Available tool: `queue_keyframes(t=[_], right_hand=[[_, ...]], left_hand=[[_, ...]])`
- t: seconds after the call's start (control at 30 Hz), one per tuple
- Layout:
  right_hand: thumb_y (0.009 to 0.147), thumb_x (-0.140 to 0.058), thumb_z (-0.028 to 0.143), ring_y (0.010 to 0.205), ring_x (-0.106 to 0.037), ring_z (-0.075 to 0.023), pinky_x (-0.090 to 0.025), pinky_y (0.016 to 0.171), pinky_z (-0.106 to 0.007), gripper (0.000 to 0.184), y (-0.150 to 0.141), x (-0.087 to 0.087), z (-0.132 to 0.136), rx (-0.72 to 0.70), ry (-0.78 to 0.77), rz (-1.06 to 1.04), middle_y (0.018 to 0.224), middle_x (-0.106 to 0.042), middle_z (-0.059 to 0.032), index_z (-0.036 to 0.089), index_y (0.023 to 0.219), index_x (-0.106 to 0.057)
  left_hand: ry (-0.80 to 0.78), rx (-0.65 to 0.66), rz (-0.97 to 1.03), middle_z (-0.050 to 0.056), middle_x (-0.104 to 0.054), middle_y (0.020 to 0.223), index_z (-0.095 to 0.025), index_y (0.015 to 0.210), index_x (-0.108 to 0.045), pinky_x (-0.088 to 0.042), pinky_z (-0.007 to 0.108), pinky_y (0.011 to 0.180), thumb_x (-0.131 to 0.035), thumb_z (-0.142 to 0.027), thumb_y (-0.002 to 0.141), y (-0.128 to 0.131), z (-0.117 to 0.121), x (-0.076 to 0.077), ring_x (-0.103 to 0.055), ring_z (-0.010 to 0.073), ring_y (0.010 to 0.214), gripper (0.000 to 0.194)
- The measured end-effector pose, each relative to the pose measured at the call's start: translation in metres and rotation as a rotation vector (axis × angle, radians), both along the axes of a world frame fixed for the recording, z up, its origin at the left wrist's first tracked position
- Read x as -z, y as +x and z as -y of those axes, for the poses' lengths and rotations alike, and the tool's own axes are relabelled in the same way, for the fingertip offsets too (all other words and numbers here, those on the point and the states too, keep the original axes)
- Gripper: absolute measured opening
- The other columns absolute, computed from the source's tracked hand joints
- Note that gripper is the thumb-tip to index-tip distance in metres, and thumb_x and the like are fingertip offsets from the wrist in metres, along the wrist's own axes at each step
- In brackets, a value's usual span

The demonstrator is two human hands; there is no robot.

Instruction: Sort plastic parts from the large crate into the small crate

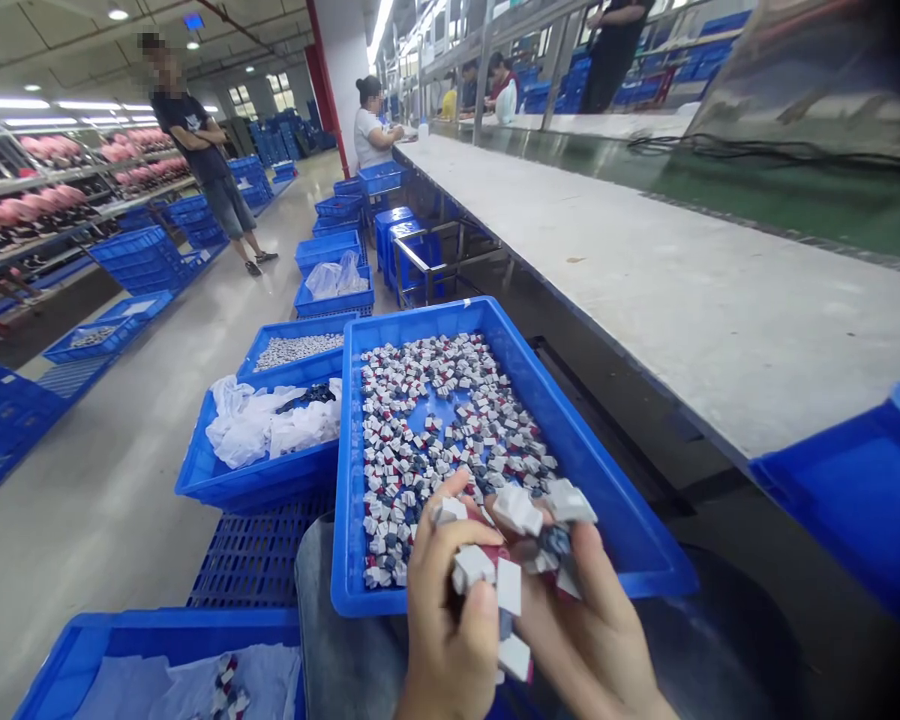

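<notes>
My left hand (pixel 454 610) is curled round several small plastic pieces (pixel 474 568), white with dark red and grey-blue parts. Beside it, my right hand (pixel 600 630) is cupped and also holds several of these pieces, with white ones (pixel 517 510) showing at its fingertips. Both hands are over the near edge of a large blue tray (pixel 600 470). Many similar white, red and grey-blue pieces (pixel 450 370) are spread across its bottom, with a patch of blue bottom showing near the middle. The exact kind of the pieces cannot be made out.
A long white-topped table (pixel 645 260) runs along the right. Blue crates stand at the left, one with white plastic bags (pixel 247 425), another (pixel 172 625) near my leg. A standing person (pixel 202 150) is in the aisle, and a seated person (pixel 375 130) works at the far table.
</notes>
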State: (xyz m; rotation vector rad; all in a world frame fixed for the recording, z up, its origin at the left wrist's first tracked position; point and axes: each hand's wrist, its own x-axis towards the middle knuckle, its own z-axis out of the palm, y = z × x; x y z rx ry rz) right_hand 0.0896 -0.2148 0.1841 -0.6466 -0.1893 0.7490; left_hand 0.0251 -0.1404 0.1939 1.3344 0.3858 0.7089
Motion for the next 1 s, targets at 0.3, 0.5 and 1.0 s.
queue_keyframes(t=[0.3,0.5,1.0], right_hand=[[0.078,-0.051,0.050,0.093,-0.060,-0.0207,-0.050,0.082,-0.038,0.031,0.013,-0.006,-0.024,0.078,0.093,-0.200,0.084,-0.067,-0.0035,0.022,0.085,-0.064],[0.078,-0.048,0.054,0.089,-0.062,-0.0219,-0.051,0.079,-0.040,0.036,0.017,-0.008,-0.031,0.116,0.082,-0.224,0.078,-0.068,-0.0044,0.021,0.079,-0.065],[0.071,-0.059,0.049,0.077,-0.063,-0.0198,-0.053,0.072,-0.038,0.026,0.014,-0.010,-0.037,0.157,0.089,-0.491,0.073,-0.065,0.0009,0.025,0.082,-0.060]], left_hand=[[0.560,-0.125,-0.037,0.005,-0.033,0.139,-0.025,0.093,-0.064,-0.037,0.041,0.095,-0.055,-0.020,0.071,0.021,-0.003,-0.004,-0.040,0.0285,0.119,0.025],[0.411,-0.235,0.085,0.007,-0.050,0.121,-0.026,0.100,-0.063,-0.035,0.040,0.096,-0.055,-0.027,0.074,0.027,0.001,0.003,-0.045,0.0259,0.111,0.028],[0.103,-0.293,0.051,0.003,-0.062,0.083,-0.020,0.075,-0.056,-0.046,0.026,0.073,-0.060,-0.028,0.072,0.025,0.006,0.018,-0.057,0.0163,0.083,0.009]])
